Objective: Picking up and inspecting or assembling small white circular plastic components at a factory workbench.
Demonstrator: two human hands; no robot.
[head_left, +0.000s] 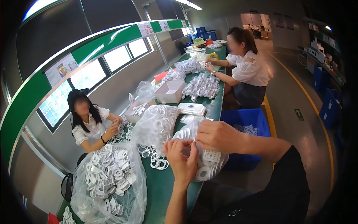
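Observation:
A clear plastic bag (pixel 206 172) of white round parts hangs in front of me at the table's edge, with a small printed label on it. My left hand (pixel 180 159) has thumb and fingers pinched together on the bag's gathered plastic. Touching it from the right, my right hand (pixel 213 135) is closed on the same plastic, its fingertips partly hidden. Beyond my left hand lies another clear bag (pixel 156 121) full of white rings, and loose white rings (pixel 158 163) are scattered beside it on the green table (pixel 160 186).
A large open bag of white parts (pixel 108 171) stands at the left. Farther along are white boxes (pixel 170 91), piles of white parts (pixel 201 86) and two people working. Beside the table, to the right, is a blue bin (pixel 257 117).

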